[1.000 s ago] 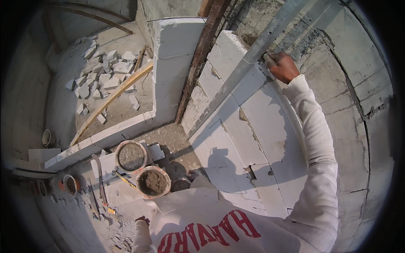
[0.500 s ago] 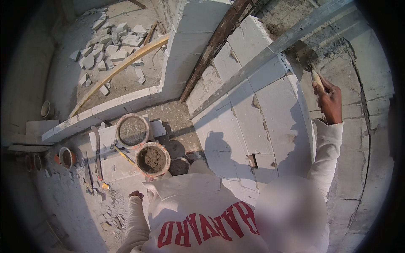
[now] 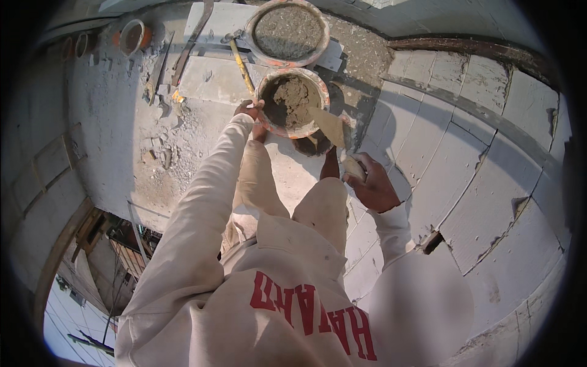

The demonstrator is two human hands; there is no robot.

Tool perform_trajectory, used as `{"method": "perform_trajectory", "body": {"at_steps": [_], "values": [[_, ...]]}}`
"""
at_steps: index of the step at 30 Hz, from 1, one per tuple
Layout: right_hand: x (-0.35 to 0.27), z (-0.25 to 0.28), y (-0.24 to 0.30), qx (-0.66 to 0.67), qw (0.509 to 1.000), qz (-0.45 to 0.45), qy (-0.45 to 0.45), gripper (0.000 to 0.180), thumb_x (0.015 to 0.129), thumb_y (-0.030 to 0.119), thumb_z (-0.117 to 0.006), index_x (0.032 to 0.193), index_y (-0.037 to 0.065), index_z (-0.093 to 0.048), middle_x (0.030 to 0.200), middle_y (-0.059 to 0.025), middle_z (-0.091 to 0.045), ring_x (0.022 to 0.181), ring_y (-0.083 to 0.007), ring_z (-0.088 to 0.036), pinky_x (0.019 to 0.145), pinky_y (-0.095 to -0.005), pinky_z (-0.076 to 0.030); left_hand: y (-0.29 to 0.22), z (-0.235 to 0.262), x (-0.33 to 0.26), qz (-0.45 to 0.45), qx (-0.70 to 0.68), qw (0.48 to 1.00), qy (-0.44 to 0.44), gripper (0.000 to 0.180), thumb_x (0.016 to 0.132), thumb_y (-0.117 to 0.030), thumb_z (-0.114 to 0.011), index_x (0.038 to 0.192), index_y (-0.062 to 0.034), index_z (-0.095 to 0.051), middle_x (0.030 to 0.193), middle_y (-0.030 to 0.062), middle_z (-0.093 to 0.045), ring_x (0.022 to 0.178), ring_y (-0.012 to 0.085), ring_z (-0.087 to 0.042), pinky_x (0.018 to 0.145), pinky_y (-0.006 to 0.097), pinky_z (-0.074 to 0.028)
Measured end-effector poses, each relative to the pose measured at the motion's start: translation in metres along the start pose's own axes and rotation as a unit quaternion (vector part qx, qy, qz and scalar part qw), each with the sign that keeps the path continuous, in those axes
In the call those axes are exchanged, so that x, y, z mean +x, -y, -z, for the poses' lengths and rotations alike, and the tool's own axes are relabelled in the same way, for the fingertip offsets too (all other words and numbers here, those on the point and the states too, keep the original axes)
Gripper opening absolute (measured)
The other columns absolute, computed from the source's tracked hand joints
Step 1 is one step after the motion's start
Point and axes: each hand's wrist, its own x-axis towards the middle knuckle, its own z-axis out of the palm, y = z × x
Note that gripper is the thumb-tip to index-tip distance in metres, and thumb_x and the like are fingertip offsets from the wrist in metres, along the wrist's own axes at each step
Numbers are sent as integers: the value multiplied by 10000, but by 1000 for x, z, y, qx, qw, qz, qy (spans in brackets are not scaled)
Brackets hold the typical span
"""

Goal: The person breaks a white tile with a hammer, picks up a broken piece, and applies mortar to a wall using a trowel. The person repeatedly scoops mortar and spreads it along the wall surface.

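My right hand is closed round the light handle of a trowel. The trowel's flat blade, coated with mortar, reaches over the right rim of a bucket. Inside that bucket, grey-brown mortar is heaped, with a dark hollow on its left. My left hand grips the left side of the bucket's rim, fingers partly hidden. Just below the bucket, between my feet and mostly covered, a smaller dark container shows.
A larger tub of grey wet mix stands beyond the bucket. A yellow-handled hammer lies left of it, near a long curved saw-like tool. Rubble covers the floor at left. A white block wall with a metal straightedge rises at right.
My right hand has come down from the top of the wall to the bucket with the trowel. My left hand has moved onto the bucket's rim. The view has swung downward.
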Motion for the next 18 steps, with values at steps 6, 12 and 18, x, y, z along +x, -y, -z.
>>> {"method": "perform_trajectory", "body": {"at_steps": [6, 12, 18], "values": [[201, -79, -18, -391, 920, -1, 6, 249, 712, 186, -713, 891, 12, -716, 866, -205, -710, 940, -376, -704, 787, -435, -584, 33, -10, 12, -179, 13, 983, -39, 308, 906, -329, -734, 1002, -59, -619, 804, 101, -670, 738, 267, -630, 723, 352, -516], [192, -93, -28, -535, 827, 159, 77, 160, 749, 146, -710, 881, 56, -715, 894, -156, -718, 883, -305, -718, 765, -423, -579, -17, -7, -61, -190, -29, 980, -43, 254, 901, -230, -734, 971, -53, -565, 777, 171, -663, 726, 364, -649, 708, 415, -512], [217, -95, -116, -523, 849, 74, 30, 212, 761, 200, -711, 923, 65, -707, 887, -141, -704, 880, -317, -716, 795, -425, -574, -61, -11, -91, -239, 4, 970, -43, 255, 918, -214, -721, 946, -38, -538, 748, 139, -614, 709, 288, -577, 709, 374, -491]]}}
